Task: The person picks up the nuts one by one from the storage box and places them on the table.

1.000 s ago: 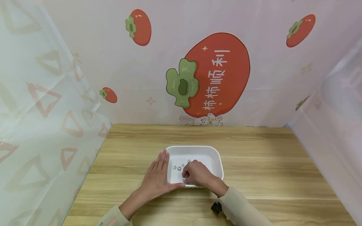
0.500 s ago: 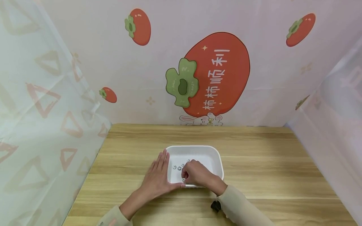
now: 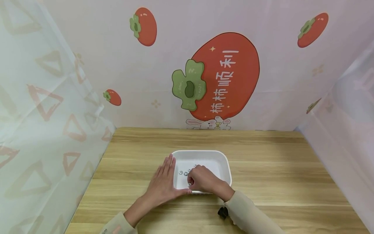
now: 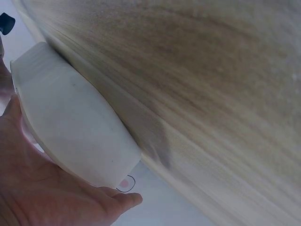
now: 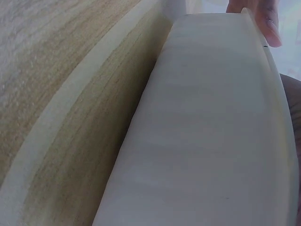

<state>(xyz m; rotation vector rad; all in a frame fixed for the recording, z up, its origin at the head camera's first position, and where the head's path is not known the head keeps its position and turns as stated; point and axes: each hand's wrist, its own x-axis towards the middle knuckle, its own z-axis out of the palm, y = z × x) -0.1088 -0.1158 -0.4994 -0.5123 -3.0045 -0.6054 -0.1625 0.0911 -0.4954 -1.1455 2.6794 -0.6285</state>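
Observation:
A white rectangular tray (image 3: 214, 159) with rounded corners stands on the wooden table. My left hand (image 3: 162, 183) lies along its left rim with straight fingers, the thumb stretched along the front edge. In the left wrist view, my left palm (image 4: 51, 190) is against the tray's outer wall (image 4: 75, 122). My right hand (image 3: 204, 179) is inside the tray, fingers curled, pinching a small metal nut (image 3: 189, 185) at the fingertips. Several similar nuts (image 3: 180, 172) lie on the tray floor left of the right hand. The right wrist view shows mostly the tray's side (image 5: 211, 122).
The wood-grain table (image 3: 263, 182) runs up to a printed backdrop (image 3: 274, 107) at the back and sides. A black object (image 3: 223, 213) shows by the right sleeve (image 3: 251, 211).
The right fingers shift very slightly left, and the nut at their tips moves a little with them. The left hand stays on the tray rim; the head view tilts slightly.

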